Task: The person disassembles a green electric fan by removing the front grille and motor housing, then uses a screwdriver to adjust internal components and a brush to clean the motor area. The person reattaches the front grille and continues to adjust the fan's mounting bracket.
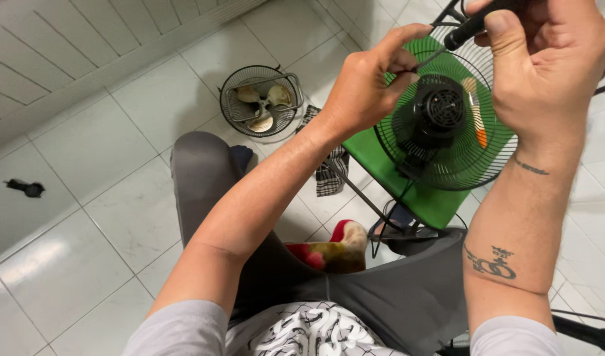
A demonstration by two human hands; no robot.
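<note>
Black plastic is what I am working over: the fan motor (436, 112), a round vented housing sitting at the middle of the wire grille (447, 122), which rests on a green stool (426, 198) just past my knees. I take that motor as my landmark.

My right hand (546, 66) is closed around the black handle of a screwdriver (470, 28), thumb pressed along it, up and to the right of the motor. The thin shaft slants down toward the motor's upper left, where my left hand (368, 86) pinches something small between thumb and forefinger at the tip; I cannot tell what it is, likely a screw or the blade itself.

To do this well, I judge I should keep the shaft in line with the fastener, press before I turn, and let the left fingers only steady the tip, so nothing slips into the wires.

Beyond the motor an orange-tipped tool (477, 115) lies under the grille. Left of the motor a checked cloth (329, 165) lies on the white tiled floor (85, 198), and farther left another grille (261, 101) holds the fan blade (263, 105).
</note>
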